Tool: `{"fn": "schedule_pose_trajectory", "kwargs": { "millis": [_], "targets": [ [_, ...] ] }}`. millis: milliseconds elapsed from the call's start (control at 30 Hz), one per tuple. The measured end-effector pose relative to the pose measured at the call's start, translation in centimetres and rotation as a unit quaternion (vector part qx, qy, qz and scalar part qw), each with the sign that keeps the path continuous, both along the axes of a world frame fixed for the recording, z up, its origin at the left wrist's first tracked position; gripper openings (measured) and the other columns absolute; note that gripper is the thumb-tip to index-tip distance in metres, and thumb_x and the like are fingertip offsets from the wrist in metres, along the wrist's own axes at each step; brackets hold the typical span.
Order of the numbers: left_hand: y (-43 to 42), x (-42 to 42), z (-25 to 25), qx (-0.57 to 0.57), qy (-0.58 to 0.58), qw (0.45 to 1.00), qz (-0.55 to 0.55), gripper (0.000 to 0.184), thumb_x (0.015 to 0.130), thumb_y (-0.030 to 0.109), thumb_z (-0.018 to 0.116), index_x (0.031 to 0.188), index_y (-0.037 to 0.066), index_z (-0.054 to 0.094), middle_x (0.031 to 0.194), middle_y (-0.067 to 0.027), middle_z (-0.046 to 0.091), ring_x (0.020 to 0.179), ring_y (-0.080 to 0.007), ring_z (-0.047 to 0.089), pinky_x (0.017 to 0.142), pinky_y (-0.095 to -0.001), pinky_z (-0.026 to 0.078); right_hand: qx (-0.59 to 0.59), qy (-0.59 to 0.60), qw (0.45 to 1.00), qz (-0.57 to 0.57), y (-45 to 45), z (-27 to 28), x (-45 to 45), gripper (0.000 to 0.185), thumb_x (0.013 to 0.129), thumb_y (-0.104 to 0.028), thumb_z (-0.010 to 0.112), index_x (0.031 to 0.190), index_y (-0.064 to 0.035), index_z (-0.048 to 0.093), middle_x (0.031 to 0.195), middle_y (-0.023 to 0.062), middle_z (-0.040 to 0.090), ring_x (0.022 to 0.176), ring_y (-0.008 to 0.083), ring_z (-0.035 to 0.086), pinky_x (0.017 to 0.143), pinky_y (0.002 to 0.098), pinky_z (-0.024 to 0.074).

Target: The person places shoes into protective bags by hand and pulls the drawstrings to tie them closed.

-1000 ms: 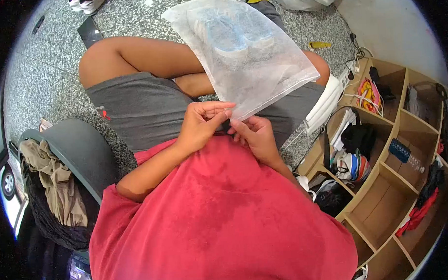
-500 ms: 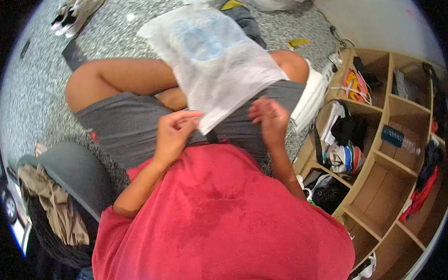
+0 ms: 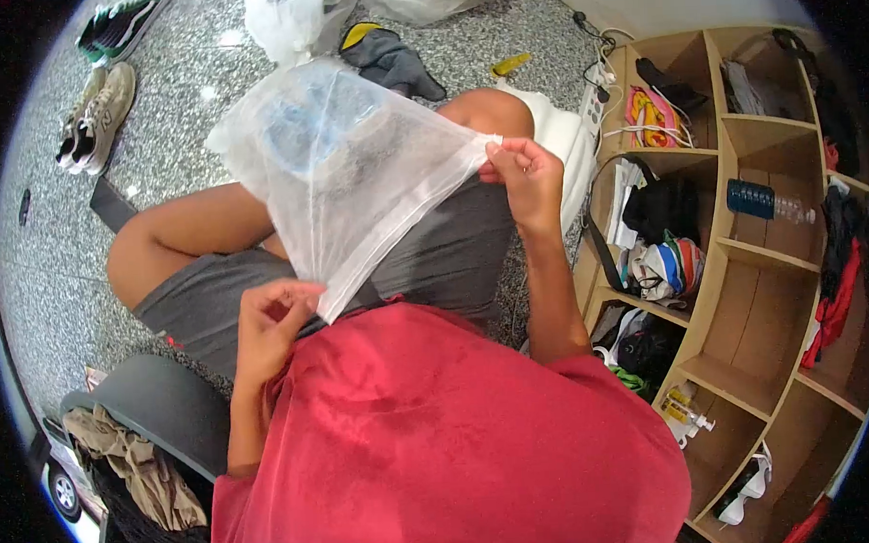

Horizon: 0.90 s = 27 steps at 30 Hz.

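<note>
A frosted white plastic bag (image 3: 384,182) with a blue round print lies over my crossed legs, its near edge stretched between my hands. My left hand (image 3: 266,325) pinches the near left corner between thumb and fingers. At the far right corner my right hand (image 3: 529,184) has thumb and fingers closed on the bag's edge. A thick seam runs straight along that edge from one hand to the other. Grey shorts (image 3: 434,257) show beneath and beside the bag.
To the right stands a wooden cubby shelf (image 3: 724,194) with clothes, a bottle (image 3: 769,202) and small items. Shoes (image 3: 99,120), a grey-and-yellow cloth (image 3: 389,61) and white plastic bags (image 3: 301,18) are on the speckled floor. A dark bin (image 3: 166,405) stands at left.
My right hand, apart from the bag before, now grips its corner and has risen. My left hand has moved left and nearer. The bag's edge is now pulled taut.
</note>
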<state>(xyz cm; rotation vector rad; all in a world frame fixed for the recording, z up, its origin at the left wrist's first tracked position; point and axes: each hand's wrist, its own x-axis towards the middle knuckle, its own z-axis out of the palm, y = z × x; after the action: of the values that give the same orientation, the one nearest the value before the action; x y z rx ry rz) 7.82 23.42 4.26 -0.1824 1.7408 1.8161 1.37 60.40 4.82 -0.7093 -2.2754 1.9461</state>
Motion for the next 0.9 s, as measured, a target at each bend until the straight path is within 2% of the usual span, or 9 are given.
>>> {"fn": "schedule_pose_trajectory", "kwargs": {
  "millis": [100,167,233,300,367,433,533,600,900],
  "targets": [
    [-0.1,-0.3,2.0,-0.015,0.064,0.996,-0.065,0.012,0.092,0.0,0.067,0.099,-0.001,0.076,0.077,-0.0008,0.07,0.067,-0.0113,0.06,0.064,-0.0257,0.045,-0.018,0.035,0.999,-0.003,0.1,1.5,3.6,0.015,0.098,-0.01,0.071,0.1,0.0041,0.067,0.086,0.0108,0.074,0.073,0.0144,0.071,0.069,0.0265,0.0588],
    [0.3,-2.3,5.4,-0.216,0.214,0.924,-0.233,0.011,0.088,0.003,0.07,0.097,0.0,0.075,0.079,-0.012,0.072,0.068,-0.0311,0.066,0.068,-0.0363,0.051,-0.009,0.019,1.0,-0.007,0.7,1.4,5.6,0.015,0.098,-0.01,0.071,0.1,0.0039,0.067,0.086,0.0106,0.073,0.073,0.0143,0.071,0.069,0.0266,0.0587],
    [2.3,-5.5,7.6,-0.313,0.342,0.845,-0.267,0.015,0.086,0.009,0.072,0.098,0.001,0.074,0.089,-0.0185,0.07,0.081,-0.0417,0.065,0.076,-0.0441,0.053,0.003,-0.007,1.0,-0.005,1.8,-0.1,7.2,0.016,0.098,-0.013,0.071,0.099,0.0029,0.067,0.087,0.0092,0.073,0.075,0.0136,0.071,0.069,0.0268,0.0585],
    [7.2,-9.2,9.1,-0.293,0.44,0.821,-0.214,0.019,0.087,0.015,0.073,0.1,0.001,0.073,0.096,-0.018,0.071,0.09,-0.0384,0.066,0.081,-0.0462,0.052,-0.003,-0.009,1.0,-0.018,2.2,-2.1,8.1,0.016,0.098,-0.013,0.071,0.101,0.0023,0.067,0.088,0.0086,0.073,0.075,0.0135,0.071,0.067,0.0264,0.0577],
    [13.4,-13.1,7.2,-0.131,0.573,0.775,-0.233,0.021,0.089,0.014,0.07,0.103,-0.001,0.072,0.101,-0.0213,0.069,0.099,-0.0388,0.067,0.085,-0.0462,0.052,-0.012,-0.009,0.999,-0.034,2.1,-2.7,8.2,0.016,0.098,-0.014,0.071,0.102,0.0017,0.067,0.088,0.008,0.073,0.075,0.0134,0.07,0.066,0.0261,0.0569],
    [19.5,-15.4,2.1,0.032,0.526,0.784,-0.328,0.019,0.092,0.013,0.067,0.104,-0.001,0.071,0.1,-0.0207,0.069,0.097,-0.0401,0.065,0.089,-0.0466,0.052,-0.034,-0.009,0.999,-0.038,1.6,-3.0,8.0,0.018,0.099,-0.017,0.07,0.103,0.0,0.067,0.09,0.0057,0.073,0.077,0.0124,0.071,0.066,0.0258,0.0566],
    [23.4,-17.9,-1.3,-0.052,0.506,0.725,-0.464,0.017,0.093,0.012,0.065,0.101,-0.001,0.071,0.101,-0.0203,0.07,0.094,-0.0387,0.066,0.087,-0.0452,0.053,-0.043,0.013,0.998,-0.036,1.5,-3.6,7.4,0.02,0.1,-0.019,0.07,0.105,-0.0005,0.067,0.09,0.0048,0.072,0.077,0.0115,0.07,0.063,0.0252,0.0552],
    [24.2,-18.9,-2.5,0.024,0.449,0.753,-0.481,0.016,0.092,0.011,0.065,0.1,-0.002,0.07,0.097,-0.0189,0.071,0.087,-0.0332,0.068,0.08,-0.0418,0.054,-0.052,0.015,0.998,-0.044,1.8,-3.9,6.8,0.02,0.099,-0.019,0.07,0.105,-0.0005,0.067,0.09,0.0045,0.071,0.076,0.011,0.07,0.061,0.0251,0.0546],
    [24.2,-20.0,-2.5,0.007,0.336,0.789,-0.514,0.01,0.087,0.004,0.073,0.094,-0.004,0.072,0.085,-0.0089,0.07,0.078,-0.0166,0.065,0.074,-0.0308,0.053,-0.038,-0.067,0.996,0.041,3.4,-2.4,3.6,0.02,0.098,-0.02,0.071,0.103,-0.0007,0.07,0.082,0.0,0.069,0.062,0.0058,0.061,0.052,0.0235,0.0494]
  ]
}}
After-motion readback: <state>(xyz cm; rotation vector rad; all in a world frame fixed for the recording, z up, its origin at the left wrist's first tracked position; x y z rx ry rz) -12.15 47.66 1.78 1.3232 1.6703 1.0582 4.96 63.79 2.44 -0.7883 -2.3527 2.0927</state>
